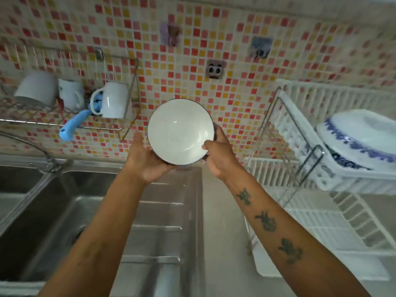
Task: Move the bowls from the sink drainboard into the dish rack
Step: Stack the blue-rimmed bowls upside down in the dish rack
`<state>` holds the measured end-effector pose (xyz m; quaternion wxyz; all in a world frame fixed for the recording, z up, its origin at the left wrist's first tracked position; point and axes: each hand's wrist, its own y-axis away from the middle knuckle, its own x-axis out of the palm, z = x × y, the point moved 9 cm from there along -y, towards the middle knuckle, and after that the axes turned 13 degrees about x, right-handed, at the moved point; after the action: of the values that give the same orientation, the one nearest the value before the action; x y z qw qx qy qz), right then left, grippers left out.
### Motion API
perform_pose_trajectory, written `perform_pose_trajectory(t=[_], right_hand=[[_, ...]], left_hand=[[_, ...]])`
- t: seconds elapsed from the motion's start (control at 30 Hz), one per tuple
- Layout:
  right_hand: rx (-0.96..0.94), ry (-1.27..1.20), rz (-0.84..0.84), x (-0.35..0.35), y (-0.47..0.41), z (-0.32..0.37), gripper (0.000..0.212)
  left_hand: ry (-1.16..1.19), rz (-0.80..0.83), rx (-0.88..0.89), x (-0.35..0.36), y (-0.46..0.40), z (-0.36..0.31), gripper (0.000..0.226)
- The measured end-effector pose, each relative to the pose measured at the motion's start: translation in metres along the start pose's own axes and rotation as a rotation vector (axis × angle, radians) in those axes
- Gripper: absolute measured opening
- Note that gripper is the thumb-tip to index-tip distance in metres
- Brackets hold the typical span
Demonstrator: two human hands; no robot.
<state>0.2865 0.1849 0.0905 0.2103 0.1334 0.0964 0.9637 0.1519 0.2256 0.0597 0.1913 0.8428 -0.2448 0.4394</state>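
Steel sink [53,211] and ribbed drainboard [162,211] fill the lower left; a white dish rack [321,211] stands at right, holding a blue-patterned white plate [360,136] on its upper tier; between them, raised in front of the tiled wall [192,39], a white bowl [180,131] with a dark rim tilts so its open mouth faces the camera; the left hand [147,157] cups it from below, fingers curled behind; the right hand [218,153] pinches the rim, thumb inside.
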Motion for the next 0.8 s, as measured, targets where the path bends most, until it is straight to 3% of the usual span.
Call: perform_pose_trajectory(t=[0.1, 0.3, 0.47, 0.63, 0.73, 0.8], right_hand=[[-0.207, 0.121, 0.027, -0.017, 0.065, 0.066, 0.069], [-0.451, 0.305, -0.027, -0.075, 0.166, 0.159, 0.066], [-0.394, 0.234, -0.026, -0.143, 0.207, 0.19, 0.023], [-0.257, 0.38, -0.218, -0.22, 0.217, 0.211, 0.071], [-0.175, 0.429, -0.299, -0.251, 0.219, 0.214, 0.081], [-0.148, 0.424, -0.332, -0.266, 0.22, 0.214, 0.083]], left_hand=[[-0.09, 0.225, 0.012, 0.07, 0.037, 0.01, 0.058], [-0.233, 0.427, 0.024, 0.18, 0.083, 0.042, 0.068], [-0.367, 0.431, 0.12, 0.238, 0.09, 0.072, 0.068], [-0.707, 0.5, 0.416, 0.3, 0.088, 0.1, 0.052], [-0.874, 0.41, 0.612, 0.323, 0.08, 0.114, 0.12], [-0.998, 0.403, 0.758, 0.338, 0.082, 0.123, 0.127]])
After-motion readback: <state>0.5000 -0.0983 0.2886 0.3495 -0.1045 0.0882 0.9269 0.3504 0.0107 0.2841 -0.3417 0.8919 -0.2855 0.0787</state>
